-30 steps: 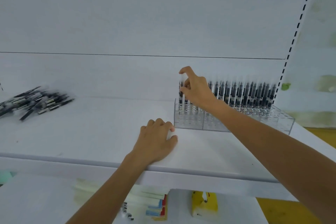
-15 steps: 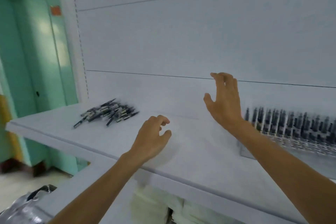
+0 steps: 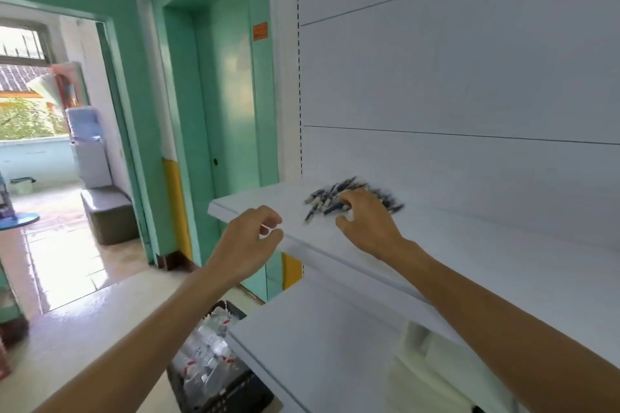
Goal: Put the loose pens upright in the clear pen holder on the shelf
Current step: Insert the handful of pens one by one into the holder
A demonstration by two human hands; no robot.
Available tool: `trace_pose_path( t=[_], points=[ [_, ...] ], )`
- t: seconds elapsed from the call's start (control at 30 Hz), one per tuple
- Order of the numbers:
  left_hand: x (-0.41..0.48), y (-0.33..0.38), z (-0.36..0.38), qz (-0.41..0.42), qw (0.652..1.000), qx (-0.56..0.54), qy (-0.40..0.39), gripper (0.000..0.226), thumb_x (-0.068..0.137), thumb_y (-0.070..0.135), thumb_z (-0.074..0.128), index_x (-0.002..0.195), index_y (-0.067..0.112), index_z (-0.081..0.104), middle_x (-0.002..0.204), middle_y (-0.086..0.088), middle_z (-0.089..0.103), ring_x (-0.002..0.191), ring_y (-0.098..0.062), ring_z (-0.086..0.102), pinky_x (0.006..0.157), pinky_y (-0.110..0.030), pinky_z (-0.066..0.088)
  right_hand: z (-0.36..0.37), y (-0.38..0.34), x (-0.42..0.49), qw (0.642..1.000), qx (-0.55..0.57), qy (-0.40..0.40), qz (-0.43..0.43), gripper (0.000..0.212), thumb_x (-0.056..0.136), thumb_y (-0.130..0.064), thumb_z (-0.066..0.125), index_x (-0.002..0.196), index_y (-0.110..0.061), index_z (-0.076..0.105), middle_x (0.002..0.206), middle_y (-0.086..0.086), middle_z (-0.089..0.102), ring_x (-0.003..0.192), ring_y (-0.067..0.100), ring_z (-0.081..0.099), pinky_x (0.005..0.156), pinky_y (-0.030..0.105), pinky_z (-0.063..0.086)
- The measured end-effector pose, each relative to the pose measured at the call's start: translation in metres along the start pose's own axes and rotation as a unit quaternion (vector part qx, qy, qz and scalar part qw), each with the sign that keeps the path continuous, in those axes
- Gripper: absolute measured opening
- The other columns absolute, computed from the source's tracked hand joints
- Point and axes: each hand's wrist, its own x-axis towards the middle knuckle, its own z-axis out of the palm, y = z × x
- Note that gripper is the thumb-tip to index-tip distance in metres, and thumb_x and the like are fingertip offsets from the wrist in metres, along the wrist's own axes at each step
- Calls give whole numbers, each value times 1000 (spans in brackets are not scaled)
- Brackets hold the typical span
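Reaching across the shelf (image 3: 476,245) with the right hand (image 3: 365,223), fingers bent onto the pens (image 3: 322,203) heaped near its left end; grip unclear. Hovering at the front edge with the left hand (image 3: 250,241), loosely curled, empty.

a blurred heap of dark pens (image 3: 322,203) flat on the white shelf (image 3: 256,198)

no legible txt; orange label (image 3: 260,31) too blurry to read
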Motion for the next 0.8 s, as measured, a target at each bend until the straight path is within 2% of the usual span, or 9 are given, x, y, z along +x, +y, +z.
trace_pose_path(
  t=[0.03,0.1,0.2,0.27,0.33,0.43,0.57,0.73,0.8],
  points=[
    [2,-7,0,-4,1000,-3,2,12,92,17,52,102,19,58,102,4,58,90,-10,53,67,-12,36,6,0,6,1000,2,-2,6,7,87,-16,53,86,-11,49,91,4,49,89,22,44,74,32,35],
    [6,-22,3,-7,1000,-9,-1,11,92,18,52,101,18,59,100,4,58,87,-7,52,65,-6,34,17,3,19,1000,2,0,7,25,85,-15,54,72,-21,34,78,-1,37,80,19,36,69,29,28],
    [18,-41,14,-8,999,-20,-28,5,92,21,54,96,21,57,98,7,58,89,-8,54,67,-6,36,28,8,40,1000,10,1,17,41,85,-13,55,66,-31,23,72,-6,32,76,17,35,63,24,27],
    [32,-53,23,-5,999,-28,-34,3,91,24,56,94,22,57,97,7,59,90,-9,55,68,-7,37,34,11,59,1000,6,-2,20,27,85,-12,55,70,-26,38,77,-4,40,76,18,39,59,23,27],
    [55,-61,35,-5,999,-34,-32,7,92,24,54,94,19,59,96,6,61,90,-10,55,69,-8,37,40,21,80,1000,3,3,24,8,87,-11,54,95,-12,56,94,4,52,86,18,46,69,25,34],
    [105,-66,58,-7,998,-28,-47,19,94,27,49,100,14,62,104,1,64,96,-14,56,80,-23,43,36,32,116,999,0,25,27,30,89,-10,53,118,-6,57,116,7,60,105,19,53,87,26,41],
    [159,-74,92,19,991,27,-126,39,88,49,51,112,19,57,111,2,58,102,-16,53,84,-30,43,34,48,152,997,-2,53,52,28,89,-7,52,116,-8,58,111,6,63,100,19,58,89,29,47],
    [198,-97,109,34,990,-6,-136,51,76,60,62,109,21,55,105,4,57,91,-11,53,70,-21,39,59,65,186,995,-56,-43,73,26,87,-5,50,111,-7,61,111,11,63,98,24,60,90,37,51],
    [211,-109,110,43,988,2,-151,55,73,58,66,113,23,52,111,2,53,96,-13,50,75,-23,40,68,68,195,994,-65,-45,76,26,86,-5,50,109,-8,62,110,11,63,96,23,60,87,35,52]
  ],
)
